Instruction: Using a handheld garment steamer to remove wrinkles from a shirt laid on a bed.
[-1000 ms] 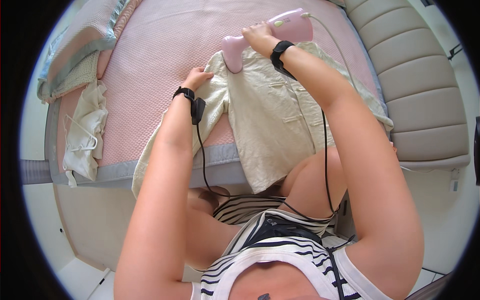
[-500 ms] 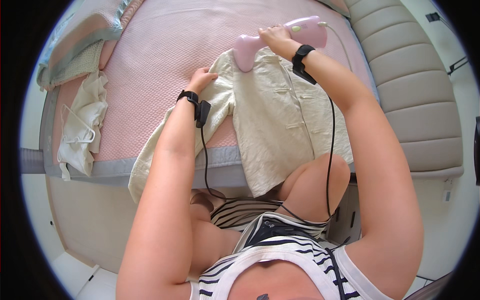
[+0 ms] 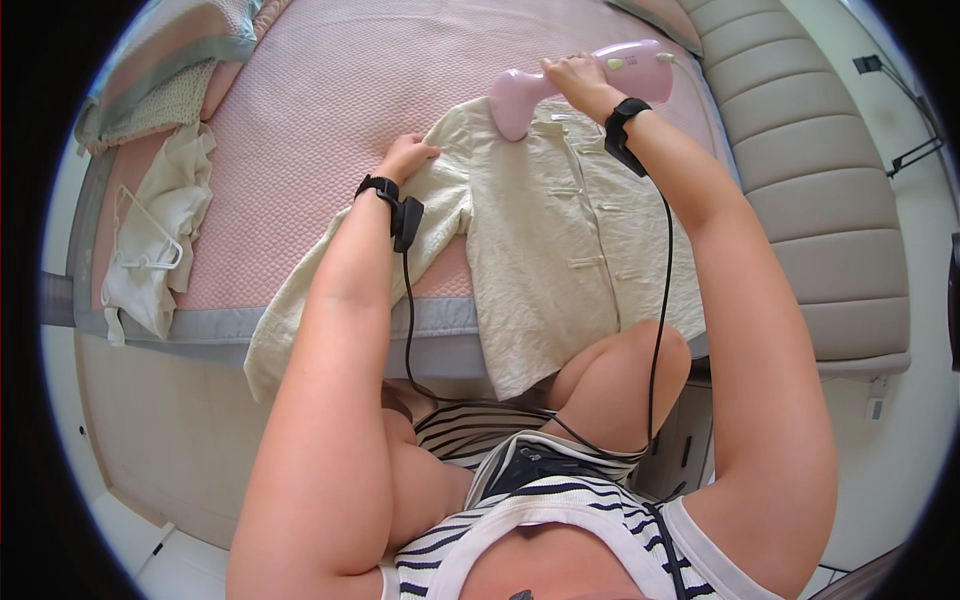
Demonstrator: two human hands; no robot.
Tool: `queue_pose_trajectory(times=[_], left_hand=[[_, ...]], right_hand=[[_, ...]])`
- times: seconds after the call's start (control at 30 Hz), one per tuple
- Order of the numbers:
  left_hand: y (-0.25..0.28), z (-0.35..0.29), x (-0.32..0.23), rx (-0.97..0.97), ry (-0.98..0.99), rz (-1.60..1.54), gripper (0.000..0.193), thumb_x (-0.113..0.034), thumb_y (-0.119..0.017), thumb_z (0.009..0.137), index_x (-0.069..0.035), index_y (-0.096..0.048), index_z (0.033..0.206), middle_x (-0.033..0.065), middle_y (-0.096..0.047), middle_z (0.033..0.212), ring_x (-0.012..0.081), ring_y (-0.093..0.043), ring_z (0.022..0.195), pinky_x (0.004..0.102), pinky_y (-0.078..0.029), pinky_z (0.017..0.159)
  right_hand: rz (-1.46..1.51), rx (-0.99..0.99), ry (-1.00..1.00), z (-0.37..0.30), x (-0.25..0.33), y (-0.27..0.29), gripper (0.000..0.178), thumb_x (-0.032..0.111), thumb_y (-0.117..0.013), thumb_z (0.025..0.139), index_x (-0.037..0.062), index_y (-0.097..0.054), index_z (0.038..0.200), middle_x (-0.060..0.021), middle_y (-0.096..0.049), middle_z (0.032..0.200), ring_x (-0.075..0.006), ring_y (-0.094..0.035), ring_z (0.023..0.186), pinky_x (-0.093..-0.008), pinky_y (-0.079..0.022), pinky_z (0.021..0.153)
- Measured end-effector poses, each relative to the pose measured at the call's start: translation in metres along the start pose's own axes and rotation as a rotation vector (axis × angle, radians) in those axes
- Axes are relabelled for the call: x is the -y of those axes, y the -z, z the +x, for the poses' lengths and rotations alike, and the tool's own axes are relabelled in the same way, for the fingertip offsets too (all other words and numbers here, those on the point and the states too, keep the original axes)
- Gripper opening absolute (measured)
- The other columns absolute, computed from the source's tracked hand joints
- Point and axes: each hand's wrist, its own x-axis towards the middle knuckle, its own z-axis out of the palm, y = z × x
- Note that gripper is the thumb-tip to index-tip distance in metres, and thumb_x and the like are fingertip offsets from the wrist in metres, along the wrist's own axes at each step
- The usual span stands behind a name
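Steamer on cream jacket, bed edge close

Pink handheld steamer (image 3: 590, 85) lies with its long axis from 9 to 3 o'clock, head pointing toward 9 o'clock and pressed on the shoulder of the cream jacket (image 3: 560, 250). The right hand (image 3: 575, 78) is wrapped around the handle, fingers closed on it. The left hand (image 3: 408, 158) lies flat on the jacket sleeve at 9 o'clock from the steamer, fingers bent down on the cloth and not grasping it. The jacket is spread on the pink bed cover (image 3: 330, 110), collar toward 12 o'clock, hem hanging over the grey mattress edge (image 3: 200, 325) at 6 o'clock. The padded headboard (image 3: 830, 200) stands close at 3 o'clock. Toward 9 o'clock the cover is free up to a white garment with a hanger (image 3: 155, 240)
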Motion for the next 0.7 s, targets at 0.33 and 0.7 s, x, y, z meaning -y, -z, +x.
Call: queue_pose_trajectory(times=[0.33, 0.7], left_hand=[[-0.002, -0.014, -0.017, 0.001, 0.016, -0.021, 0.030, -0.012, -0.063, 0.073, 0.004, -0.061, 0.098, 0.0129, -0.063, 0.084, 0.0184, -0.060, 0.071, 0.0309, -0.047, 0.064], [-0.005, -0.018, -0.019, 0.005, 0.024, -0.003, 0.028, -0.020, -0.060, 0.077, 0.002, -0.061, 0.096, 0.0092, -0.062, 0.081, 0.0152, -0.059, 0.068, 0.0298, -0.046, 0.061]], right_hand=[[-0.049, -0.023, -0.064, -0.006, -0.010, -0.014, 0.018, 0.008, -0.055, 0.080, 0.0104, -0.053, 0.097, -0.0092, -0.065, 0.092, -0.0241, -0.064, 0.089, -0.0359, -0.045, 0.079], [0.072, -0.029, 0.030, -0.022, -0.012, 0.005, 0.028, 0.000, -0.056, 0.071, 0.0088, -0.049, 0.096, -0.0087, -0.063, 0.083, -0.0275, -0.062, 0.084, -0.0401, -0.045, 0.076]])
